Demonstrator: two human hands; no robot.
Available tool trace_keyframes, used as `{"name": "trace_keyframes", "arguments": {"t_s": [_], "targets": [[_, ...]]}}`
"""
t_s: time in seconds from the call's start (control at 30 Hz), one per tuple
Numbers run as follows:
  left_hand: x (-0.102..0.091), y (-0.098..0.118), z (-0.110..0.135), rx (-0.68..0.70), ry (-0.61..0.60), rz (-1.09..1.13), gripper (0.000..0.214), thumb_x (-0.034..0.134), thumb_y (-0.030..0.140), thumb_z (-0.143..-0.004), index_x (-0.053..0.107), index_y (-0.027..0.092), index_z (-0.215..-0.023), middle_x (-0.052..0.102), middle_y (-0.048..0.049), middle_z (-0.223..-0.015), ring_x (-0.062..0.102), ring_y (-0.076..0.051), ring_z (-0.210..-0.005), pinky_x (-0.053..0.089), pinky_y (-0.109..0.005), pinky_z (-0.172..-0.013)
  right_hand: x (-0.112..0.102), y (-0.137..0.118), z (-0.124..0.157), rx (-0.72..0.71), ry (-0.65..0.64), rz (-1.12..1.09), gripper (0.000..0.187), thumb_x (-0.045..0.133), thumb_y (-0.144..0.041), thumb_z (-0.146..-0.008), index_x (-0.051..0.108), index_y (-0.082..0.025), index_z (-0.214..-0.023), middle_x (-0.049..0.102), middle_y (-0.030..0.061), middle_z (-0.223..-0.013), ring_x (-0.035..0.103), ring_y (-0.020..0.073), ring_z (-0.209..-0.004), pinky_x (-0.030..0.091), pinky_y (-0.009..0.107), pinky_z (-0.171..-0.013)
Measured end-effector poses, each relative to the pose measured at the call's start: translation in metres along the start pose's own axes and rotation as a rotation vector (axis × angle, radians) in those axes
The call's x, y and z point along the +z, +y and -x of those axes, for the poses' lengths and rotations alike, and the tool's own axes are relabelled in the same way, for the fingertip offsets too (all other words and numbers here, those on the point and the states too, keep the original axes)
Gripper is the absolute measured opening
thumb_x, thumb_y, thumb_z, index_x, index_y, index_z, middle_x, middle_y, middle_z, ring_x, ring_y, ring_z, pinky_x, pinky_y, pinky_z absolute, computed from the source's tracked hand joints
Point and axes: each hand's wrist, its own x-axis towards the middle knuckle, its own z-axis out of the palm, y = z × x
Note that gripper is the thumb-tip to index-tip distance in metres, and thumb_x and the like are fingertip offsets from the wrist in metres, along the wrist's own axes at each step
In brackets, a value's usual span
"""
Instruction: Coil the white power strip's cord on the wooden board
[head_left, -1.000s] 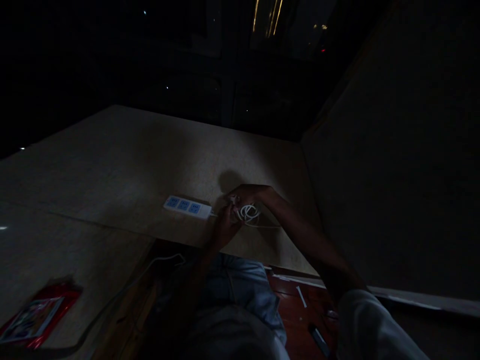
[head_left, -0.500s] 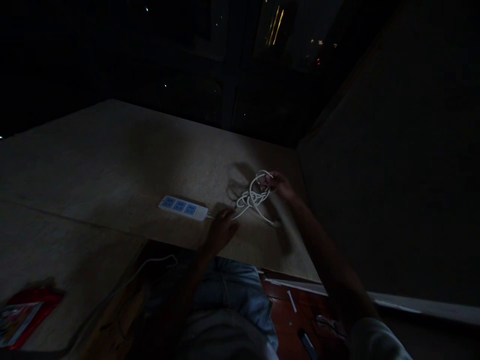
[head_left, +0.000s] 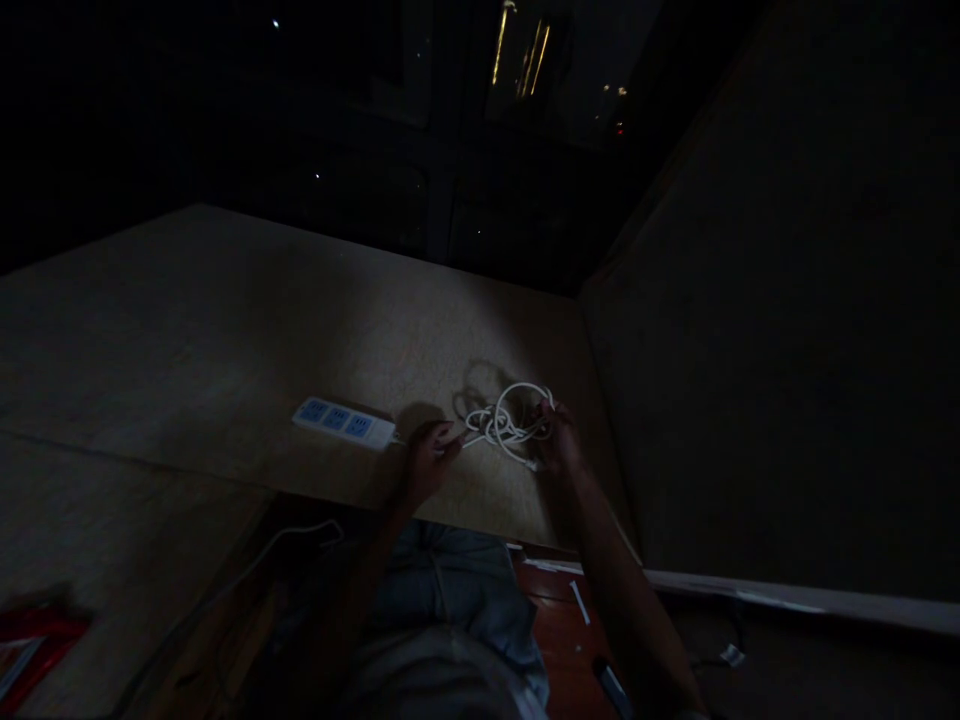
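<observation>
A white power strip point(head_left: 343, 423) with blue sockets lies on the pale board point(head_left: 225, 330). Its white cord point(head_left: 504, 420) runs right into a loose tangle of loops. My left hand point(head_left: 426, 462) pinches the cord just right of the strip. My right hand point(head_left: 556, 437) is closed on the loops at the tangle's right side, holding them slightly above the board. The scene is very dark, so finger detail is faint.
A second pale board point(head_left: 787, 330) leans up on the right. A thin cable point(head_left: 300, 535) trails off the front edge over the reddish floor point(head_left: 562, 630). A red packet point(head_left: 22, 650) lies at the lower left. Dark windows stand behind.
The coiled cord was pulled apart into loose loops and lifted to the right; now my right hand has come back down and nearer, with the loops lowered toward the board.
</observation>
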Motion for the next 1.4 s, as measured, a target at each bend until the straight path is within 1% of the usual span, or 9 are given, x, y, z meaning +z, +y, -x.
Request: {"name": "trace_keyframes", "arguments": {"t_s": [0.17, 0.33, 0.47, 0.57, 0.73, 0.93, 1.0, 1.23, 1.4], "targets": [[0.012, 0.021, -0.006, 0.088, 0.041, -0.016, 0.042, 0.066, 0.037, -0.083, 0.062, 0.022, -0.122, 0.064, -0.0122, -0.124, 0.059, -0.027, -0.116, 0.051, -0.041, -0.097, 0.003, -0.005, 0.020, -0.087, -0.030, 0.173, 0.035, 0.074, -0.052, -0.071, 0.060, -0.022, -0.082, 0.058, -0.0046, -0.070, 0.053, 0.0117, -0.062, 0.043, 0.023, -0.059], [0.026, 0.020, -0.018, 0.134, -0.120, -0.001, 0.049, 0.066, 0.030, -0.082, 0.060, 0.022, -0.129, 0.065, -0.0113, -0.128, 0.061, -0.027, -0.116, 0.046, -0.043, -0.105, 0.000, -0.011, 0.036, -0.191, -0.113, 0.359, 0.033, 0.067, -0.047, -0.080, 0.059, -0.022, -0.100, 0.066, 0.0033, -0.094, 0.062, 0.0190, -0.086, 0.050, 0.032, -0.080], [0.027, 0.014, -0.023, 0.117, -0.204, 0.040, 0.041, 0.065, 0.032, -0.084, 0.065, 0.024, -0.124, 0.070, -0.0092, -0.118, 0.066, -0.025, -0.107, 0.051, -0.041, -0.099, 0.002, -0.026, 0.049, -0.516, -0.093, 0.697, 0.053, 0.061, -0.041, -0.088, 0.048, -0.022, -0.135, 0.052, 0.0146, -0.139, 0.049, 0.0279, -0.128, 0.039, 0.048, -0.107], [0.024, 0.012, -0.022, 0.150, -0.237, 0.106, 0.045, 0.067, 0.032, -0.083, 0.063, 0.025, -0.127, 0.067, -0.0100, -0.124, 0.064, -0.025, -0.113, 0.049, -0.041, -0.102, 0.017, -0.043, 0.052, -0.747, -0.260, 0.992, 0.049, 0.055, -0.032, -0.093, 0.049, -0.025, -0.141, 0.041, 0.0145, -0.150, 0.035, 0.0305, -0.141, 0.030, 0.053, -0.113], [0.021, 0.002, -0.017, 0.111, -0.235, 0.236, 0.049, 0.071, 0.027, -0.075, 0.066, 0.022, -0.124, 0.067, -0.0109, -0.123, 0.063, -0.026, -0.115, 0.049, -0.043, -0.104, 0.052, -0.062, 0.029, -0.872, -0.729, 1.337, 0.039, 0.060, -0.018, -0.090, 0.066, -0.031, -0.126, 0.061, 0.0111, -0.131, 0.047, 0.0294, -0.130, 0.019, 0.056, -0.115], [0.023, -0.002, -0.012, 0.036, -0.200, 0.314, 0.035, 0.061, 0.032, -0.086, 0.069, 0.021, -0.118, 0.067, -0.0110, -0.125, 0.065, -0.025, -0.112, 0.053, -0.040, -0.098, 0.059, -0.074, -0.004, -0.817, -0.936, 1.108, 0.017, 0.062, -0.023, -0.090, 0.078, -0.026, -0.095, 0.069, 0.0082, -0.096, 0.060, 0.0222, -0.098, 0.043, 0.038, -0.094], [0.023, 0.001, -0.013, 0.022, -0.184, 0.304, 0.031, 0.062, 0.034, -0.085, 0.071, 0.021, -0.113, 0.071, -0.0097, -0.119, 0.066, -0.024, -0.110, 0.052, -0.039, -0.098, 0.053, -0.077, -0.007, -0.754, -0.846, 0.855, 0.021, 0.057, -0.031, -0.093, 0.077, -0.025, -0.089, 0.068, 0.0068, -0.093, 0.061, 0.0211, -0.093, 0.046, 0.036, -0.087], [0.022, 0.004, -0.014, -0.030, -0.151, 0.334, 0.026, 0.062, 0.036, -0.084, 0.074, 0.021, -0.103, 0.075, -0.0080, -0.106, 0.069, -0.024, -0.100, 0.053, -0.037, -0.093, 0.029, -0.069, -0.015, -0.503, -0.058, 0.238, 0.021, 0.068, -0.042, -0.078, 0.062, -0.023, -0.085, 0.062, 0.0009, -0.081, 0.058, 0.0177, -0.076, 0.048, 0.033, -0.075], [0.021, 0.005, -0.012, -0.020, -0.162, 0.312, 0.026, 0.064, 0.039, -0.084, 0.073, 0.021, -0.100, 0.074, -0.0086, -0.105, 0.069, -0.023, -0.098, 0.053, -0.035, -0.090, 0.014, -0.063, -0.021, -0.426, 0.203, 0.015, 0.025, 0.067, -0.040, -0.077, 0.056, -0.021, -0.091, 0.057, -0.0022, -0.078, 0.052, 0.0116, -0.066, 0.044, 0.027, -0.067]]}}
